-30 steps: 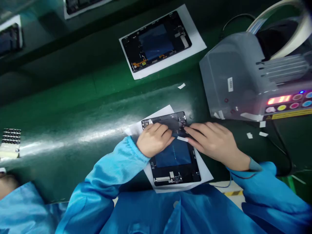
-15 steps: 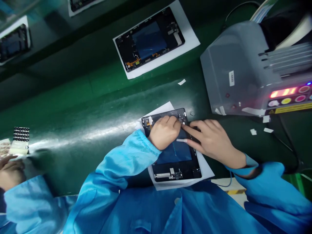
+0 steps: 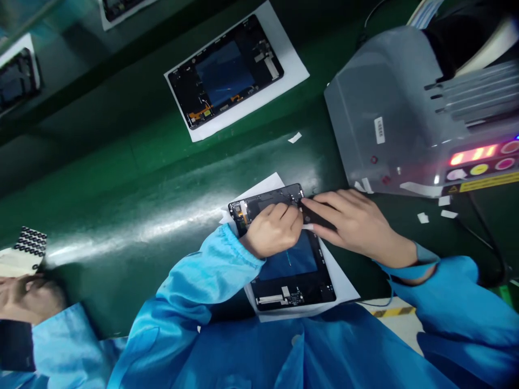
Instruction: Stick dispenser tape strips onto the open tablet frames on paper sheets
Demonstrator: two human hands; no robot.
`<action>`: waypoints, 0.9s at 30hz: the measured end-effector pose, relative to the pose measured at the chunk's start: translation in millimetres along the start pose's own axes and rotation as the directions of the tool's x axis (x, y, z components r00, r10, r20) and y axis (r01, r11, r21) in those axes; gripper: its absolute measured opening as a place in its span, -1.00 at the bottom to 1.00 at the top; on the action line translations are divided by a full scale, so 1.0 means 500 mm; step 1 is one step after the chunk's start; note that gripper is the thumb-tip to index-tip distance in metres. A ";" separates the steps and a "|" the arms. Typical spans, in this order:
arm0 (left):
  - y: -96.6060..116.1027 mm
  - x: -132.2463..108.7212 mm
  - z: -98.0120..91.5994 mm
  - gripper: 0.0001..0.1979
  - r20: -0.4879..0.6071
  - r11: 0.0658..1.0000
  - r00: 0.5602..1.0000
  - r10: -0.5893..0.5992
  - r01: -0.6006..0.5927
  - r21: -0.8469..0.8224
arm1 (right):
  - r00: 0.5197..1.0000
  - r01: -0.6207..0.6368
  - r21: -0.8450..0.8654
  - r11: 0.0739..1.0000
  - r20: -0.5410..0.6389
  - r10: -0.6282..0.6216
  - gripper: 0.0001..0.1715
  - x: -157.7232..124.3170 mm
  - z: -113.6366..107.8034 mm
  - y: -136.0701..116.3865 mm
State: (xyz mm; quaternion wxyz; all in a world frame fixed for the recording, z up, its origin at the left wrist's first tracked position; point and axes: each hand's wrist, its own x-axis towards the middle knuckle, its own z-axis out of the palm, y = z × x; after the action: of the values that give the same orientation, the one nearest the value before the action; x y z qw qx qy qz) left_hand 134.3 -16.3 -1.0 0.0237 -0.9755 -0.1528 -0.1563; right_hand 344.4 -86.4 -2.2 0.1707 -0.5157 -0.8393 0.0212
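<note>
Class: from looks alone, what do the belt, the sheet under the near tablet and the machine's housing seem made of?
Belt: likely green PVC or rubber, glossy, with a glare streak. Sheet: white paper or thin foam, matte, flat thin edges. Housing: probably grey moulded plastic, satin, rounded corners.

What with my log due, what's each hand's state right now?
Left hand: curled, fingertips on the open tablet near its top; any grip cannot be told.
Right hand: open, fingers extended flat on the tablet's top corner.

Black tablet [image 3: 290, 270] with blue panel, white sheet [image 3: 344, 289], green belt [image 3: 141, 178].
</note>
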 end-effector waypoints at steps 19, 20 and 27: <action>-0.005 0.001 -0.018 -0.73 0.035 0.998 0.998 -0.055 0.055 -0.002 | 0.981 0.192 -0.199 0.961 0.068 -0.182 -0.56 0.012 -0.010 -0.015; -0.004 0.000 -0.020 -0.73 0.033 0.999 0.998 -0.045 0.045 0.009 | 0.981 0.188 -0.196 0.962 0.078 -0.176 -0.57 0.008 -0.007 -0.016; -0.007 -0.019 -0.014 -0.72 0.069 0.999 0.997 0.034 -0.034 0.007 | 0.996 0.041 0.009 0.999 0.076 -0.042 -0.54 -0.006 -0.002 -0.027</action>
State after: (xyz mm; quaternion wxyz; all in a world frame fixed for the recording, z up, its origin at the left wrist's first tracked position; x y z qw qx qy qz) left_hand 122.3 -16.3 2.9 0.0251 -0.9827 -0.1376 -0.1214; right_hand 334.2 -95.3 0.7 0.1409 -0.4963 -0.8557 0.0406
